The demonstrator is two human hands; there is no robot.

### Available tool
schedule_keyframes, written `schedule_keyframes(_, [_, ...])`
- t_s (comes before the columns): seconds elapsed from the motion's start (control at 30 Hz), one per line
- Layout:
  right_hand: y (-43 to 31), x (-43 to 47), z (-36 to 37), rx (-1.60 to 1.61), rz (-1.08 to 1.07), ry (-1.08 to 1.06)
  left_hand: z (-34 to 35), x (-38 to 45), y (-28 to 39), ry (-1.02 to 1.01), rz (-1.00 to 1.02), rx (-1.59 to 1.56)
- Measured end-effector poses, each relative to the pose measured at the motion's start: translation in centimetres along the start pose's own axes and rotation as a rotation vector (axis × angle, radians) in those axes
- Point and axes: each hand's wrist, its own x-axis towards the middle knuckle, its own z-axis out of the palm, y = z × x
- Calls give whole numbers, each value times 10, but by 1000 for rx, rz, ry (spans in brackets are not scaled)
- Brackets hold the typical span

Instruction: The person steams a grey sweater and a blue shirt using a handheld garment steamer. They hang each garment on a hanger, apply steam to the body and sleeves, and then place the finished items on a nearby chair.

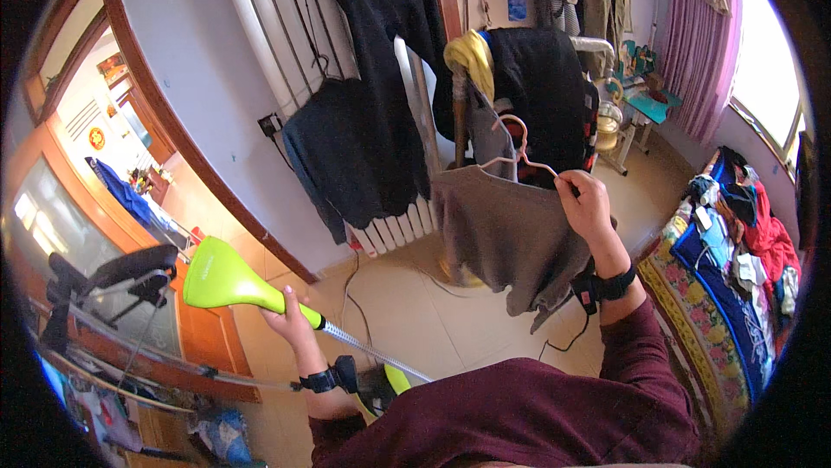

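My left hand [293, 320] is wrapped around the handle of a lime-green garment steamer head [237, 279], its broad end pointing up and left. A ribbed steam hose [373, 350] runs from the handle down to the right, behind my shirt. My right hand [584, 200] grips one shoulder of a pink wire clothes hanger [523, 143]. From that hanger drapes a grey-brown knit garment [503, 221], its lower edge hanging unevenly above the floor. Part of a lime-green and black steamer base [395, 380] shows on the floor, mostly hidden by my body.
Dark sweaters [360, 143] hang before a white radiator [393, 234]. Behind the knit, a rack holds a black garment [539, 91] and a yellow cloth [469, 55]. A bed [698, 318] with piled clothes is at right. Cords [354, 273] cross the tiled floor. A doorway opens at left.
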Motion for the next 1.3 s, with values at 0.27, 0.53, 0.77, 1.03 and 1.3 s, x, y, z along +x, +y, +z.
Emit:
schedule_keyframes(0.27, [-20,132,56,124,-163,112,-21,32,-48,85,55,74])
schedule_keyframes(0.53, [-32,293,115,251,-326,201,-28,48,-76,291,152,144])
schedule_keyframes(0.77, [-59,407,131,486,-478,410,-9,58,-81,457,142,295])
schedule_keyframes(1.03, [-51,273,165,672,-644,178,33,56,-61,394,257,355])
schedule_keyframes(1.3, [22,137,132,480,-266,-275,31,52,-56,281,58,376])
